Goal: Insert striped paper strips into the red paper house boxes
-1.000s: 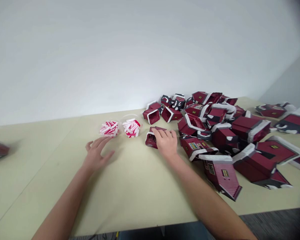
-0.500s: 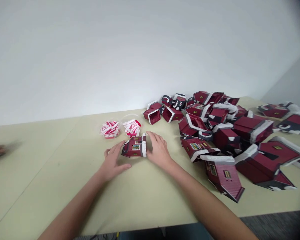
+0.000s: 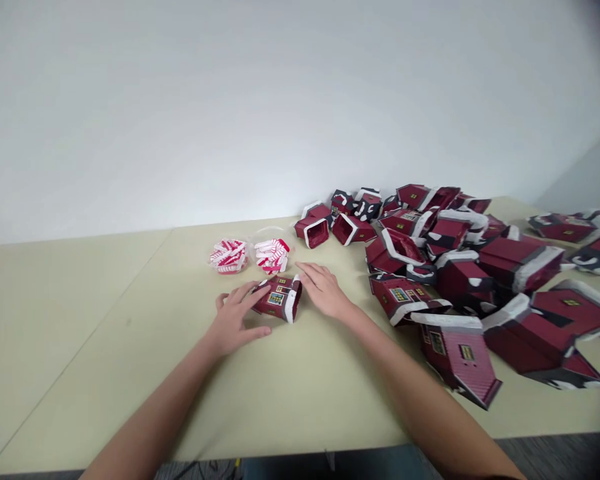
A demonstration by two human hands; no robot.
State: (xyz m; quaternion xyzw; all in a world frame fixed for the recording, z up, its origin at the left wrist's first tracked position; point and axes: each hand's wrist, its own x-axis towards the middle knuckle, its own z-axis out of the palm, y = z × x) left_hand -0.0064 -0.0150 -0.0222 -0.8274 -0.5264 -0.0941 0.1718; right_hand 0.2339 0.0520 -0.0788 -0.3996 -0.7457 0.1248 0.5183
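A small dark-red house with a white snowy rim point(image 3: 280, 298) lies on its side on the table, its open end turned to the right. My left hand point(image 3: 236, 319) is open, with its fingers over the roof end of the house and its thumb spread along the near side. Just right of the rim is my right hand point(image 3: 324, 288), open, with fingers stretched out beside the house. Behind the house sit two clear tubs of red-and-white striped pieces, one on the left point(image 3: 229, 257) and one on the right point(image 3: 272, 256).
A large pile of similar red houses point(image 3: 463, 280) covers the right side of the pale table point(image 3: 145, 373). Some smaller ones point(image 3: 314, 231) lie by the white wall. A seam crosses the table at the left.
The house has turned slightly, its rim now angled toward me. My left hand's fingers have moved onto it. The other person's hand at the far left is gone from view.
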